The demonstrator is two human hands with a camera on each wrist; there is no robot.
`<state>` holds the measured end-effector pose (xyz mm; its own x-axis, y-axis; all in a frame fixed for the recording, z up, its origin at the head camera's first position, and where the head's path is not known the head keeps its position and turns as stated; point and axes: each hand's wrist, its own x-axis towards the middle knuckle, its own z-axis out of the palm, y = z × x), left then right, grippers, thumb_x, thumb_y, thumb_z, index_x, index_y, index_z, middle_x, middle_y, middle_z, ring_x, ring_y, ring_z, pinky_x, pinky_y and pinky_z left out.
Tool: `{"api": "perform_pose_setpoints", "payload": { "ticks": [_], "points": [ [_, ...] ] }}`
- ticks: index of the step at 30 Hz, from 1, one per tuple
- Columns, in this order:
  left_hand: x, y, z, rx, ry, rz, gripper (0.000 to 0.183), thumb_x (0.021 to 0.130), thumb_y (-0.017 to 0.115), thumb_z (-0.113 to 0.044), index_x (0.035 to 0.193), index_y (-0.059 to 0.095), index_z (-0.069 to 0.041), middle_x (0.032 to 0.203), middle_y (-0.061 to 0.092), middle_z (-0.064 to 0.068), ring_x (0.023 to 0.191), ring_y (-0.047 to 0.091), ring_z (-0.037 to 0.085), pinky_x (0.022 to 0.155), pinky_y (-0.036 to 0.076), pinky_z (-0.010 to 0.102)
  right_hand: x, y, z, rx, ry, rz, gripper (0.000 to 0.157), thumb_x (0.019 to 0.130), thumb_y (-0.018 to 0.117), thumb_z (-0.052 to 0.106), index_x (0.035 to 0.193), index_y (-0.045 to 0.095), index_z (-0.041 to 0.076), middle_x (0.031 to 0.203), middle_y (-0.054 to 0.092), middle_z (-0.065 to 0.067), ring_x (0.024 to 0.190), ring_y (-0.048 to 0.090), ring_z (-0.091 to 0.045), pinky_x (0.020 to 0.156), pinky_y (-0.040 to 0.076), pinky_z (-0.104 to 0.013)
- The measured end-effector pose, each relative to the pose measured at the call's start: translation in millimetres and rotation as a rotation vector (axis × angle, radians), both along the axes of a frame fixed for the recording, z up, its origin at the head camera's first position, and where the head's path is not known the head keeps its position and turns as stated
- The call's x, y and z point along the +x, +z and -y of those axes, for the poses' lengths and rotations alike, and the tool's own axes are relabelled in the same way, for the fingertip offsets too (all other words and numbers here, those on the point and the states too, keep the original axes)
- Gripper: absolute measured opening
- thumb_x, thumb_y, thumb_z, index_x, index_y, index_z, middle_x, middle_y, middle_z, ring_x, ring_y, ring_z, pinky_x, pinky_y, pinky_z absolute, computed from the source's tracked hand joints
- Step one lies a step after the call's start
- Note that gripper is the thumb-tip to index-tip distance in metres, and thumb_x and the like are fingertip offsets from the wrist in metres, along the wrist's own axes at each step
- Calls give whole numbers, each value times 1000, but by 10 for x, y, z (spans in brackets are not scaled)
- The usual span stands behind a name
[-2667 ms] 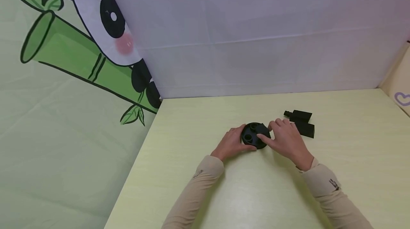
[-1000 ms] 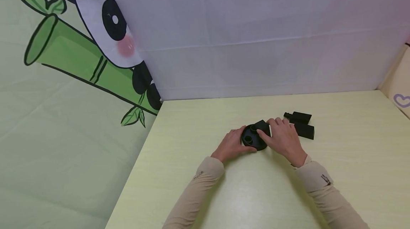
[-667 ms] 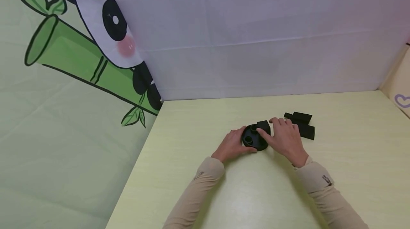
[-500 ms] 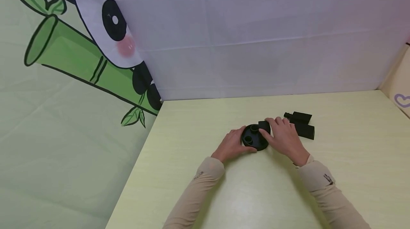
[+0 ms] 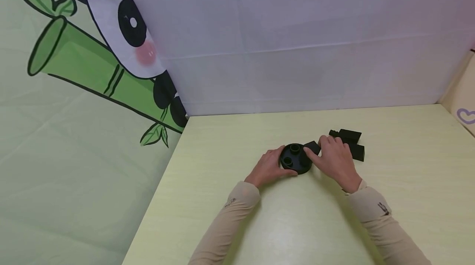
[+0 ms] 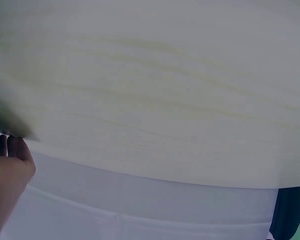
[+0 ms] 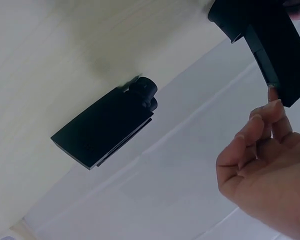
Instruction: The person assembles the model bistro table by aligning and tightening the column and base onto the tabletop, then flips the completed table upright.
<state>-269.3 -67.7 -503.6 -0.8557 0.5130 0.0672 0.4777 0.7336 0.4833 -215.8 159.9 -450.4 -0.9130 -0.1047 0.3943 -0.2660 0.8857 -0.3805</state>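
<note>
A round black base (image 5: 296, 161) with two raised round sockets showing lies on the table. My left hand (image 5: 269, 165) grips its left edge, fingers behind and thumb in front. At the base's right side a black rectangular block (image 5: 313, 146) sticks up. My right hand (image 5: 337, 160) pinches this block between thumb and fingers. The right wrist view shows the block (image 7: 280, 55) large at the top right, with fingertips at its end; the thumb is hidden there. In the left wrist view only part of my left hand (image 6: 12, 175) shows at the left edge.
Two more black pieces lie behind my right hand: one block with a narrow neck (image 5: 349, 135) and another block (image 5: 357, 151) beside it, partly hidden. The pale table (image 5: 237, 141) ends at a white cloth (image 5: 297, 71). A cream panel (image 5: 462, 92) stands at the right.
The black block's top has turned and shifted right, uncovering more of the rear socket. My right hand has moved slightly right with it. My left hand and the base stay in place.
</note>
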Motion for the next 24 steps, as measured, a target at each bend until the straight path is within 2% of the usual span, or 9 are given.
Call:
{"api": "perform_pose_setpoints", "payload": {
  "ticks": [3, 6, 9, 12, 15, 18, 21, 24],
  "points": [
    [-3, -10, 1, -5, 4, 5, 92, 83, 83, -57, 154, 46, -12, 139, 61, 7, 130, 54, 24, 108, 43, 38, 4, 8, -17, 2, -16, 47, 51, 96, 69, 49, 93, 61, -2, 82, 61, -14, 83, 55, -43, 71, 41, -53],
    [-4, -17, 0, -3, 10, 6, 92, 83, 83, -57, 154, 46, -12, 139, 61, 7, 130, 54, 24, 108, 42, 38, 10, 15, -29, -21, 5, 83, 59, 98, 65, 52, 113, 65, -5, 101, 68, -23, 97, 57, -47, 79, 41, -57],
    [-3, -18, -4, -9, 13, 8, 93, 83, 83, -57, 155, 45, -12, 140, 61, 7, 131, 53, 25, 109, 42, 39, 12, 10, -40, -28, 46, 76, 59, 99, 66, 47, 126, 63, -5, 111, 66, -27, 103, 56, -47, 83, 41, -59],
    [-5, -19, -7, -5, 11, 9, 92, 83, 83, -56, 155, 45, -13, 141, 60, 7, 131, 53, 25, 110, 42, 40, 11, 10, -48, -26, 63, 62, 54, 97, 70, 45, 119, 64, -5, 101, 66, -21, 98, 57, -43, 80, 41, -56],
    [-10, -23, -7, 8, 2, 1, 90, 83, 83, -56, 154, 46, -14, 139, 61, 6, 130, 54, 24, 109, 42, 40, 21, 14, -48, -23, 45, 64, 54, 94, 73, 49, 108, 64, -3, 92, 66, -18, 91, 57, -42, 77, 40, -53],
    [-15, -28, -9, 10, -3, -3, 89, 83, 83, -56, 153, 47, -14, 138, 62, 6, 129, 54, 24, 108, 42, 40, 43, 25, -50, -20, 30, 68, 59, 92, 74, 52, 110, 65, -3, 92, 68, -19, 92, 58, -43, 77, 40, -53],
    [-16, -27, -10, 2, -3, -1, 90, 83, 83, -57, 154, 46, -14, 139, 61, 6, 130, 54, 24, 109, 42, 40, 62, 30, -54, -13, 36, 50, 55, 93, 73, 48, 112, 66, -3, 92, 67, -18, 92, 58, -43, 77, 40, -54],
    [-14, -21, -10, 5, -2, 4, 90, 83, 83, -57, 154, 46, -14, 139, 61, 6, 130, 54, 24, 109, 42, 40, 62, 23, -53, 7, 45, 21, 48, 92, 74, 44, 103, 66, -2, 84, 63, -13, 85, 57, -40, 75, 40, -53]
  ]
}}
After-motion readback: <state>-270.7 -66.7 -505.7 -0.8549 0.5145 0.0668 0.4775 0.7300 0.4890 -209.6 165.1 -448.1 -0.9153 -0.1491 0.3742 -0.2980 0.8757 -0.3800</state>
